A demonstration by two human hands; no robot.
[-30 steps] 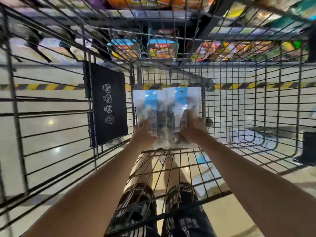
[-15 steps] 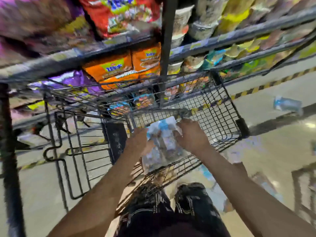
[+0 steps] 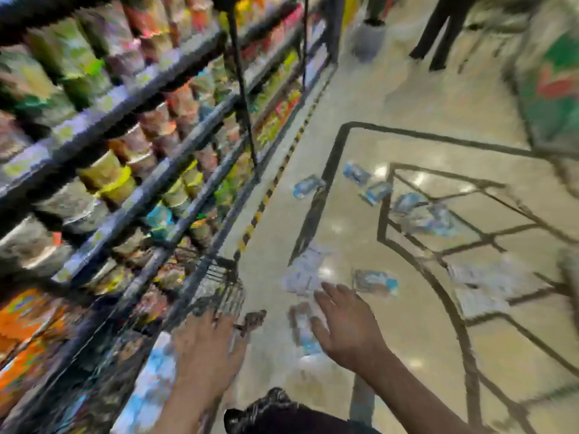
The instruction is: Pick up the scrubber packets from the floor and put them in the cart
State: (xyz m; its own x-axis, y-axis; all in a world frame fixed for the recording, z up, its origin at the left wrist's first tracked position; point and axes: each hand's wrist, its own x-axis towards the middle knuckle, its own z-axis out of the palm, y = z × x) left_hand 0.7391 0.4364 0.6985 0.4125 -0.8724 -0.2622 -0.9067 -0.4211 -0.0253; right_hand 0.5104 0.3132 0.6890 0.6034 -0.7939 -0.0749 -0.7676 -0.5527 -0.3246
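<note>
Head view: both hands, which clamped packets over the cart (image 3: 216, 277) a second ago, are now empty with fingers spread, left hand (image 3: 208, 346) by the cart, right hand (image 3: 347, 327) reaching toward remaining floor packets (image 3: 374, 281).

The way to the left is blocked by the wire cart (image 3: 216, 286) and, behind it, by stocked shelves (image 3: 131, 126) running along the aisle. Open floor (image 3: 416, 327) is left to the right, where loose scrubber packets (image 3: 374, 281) are scattered. Farther up the aisle, the passage is narrowed by a standing person's legs (image 3: 438, 32). Blur hides finer detail.
</note>
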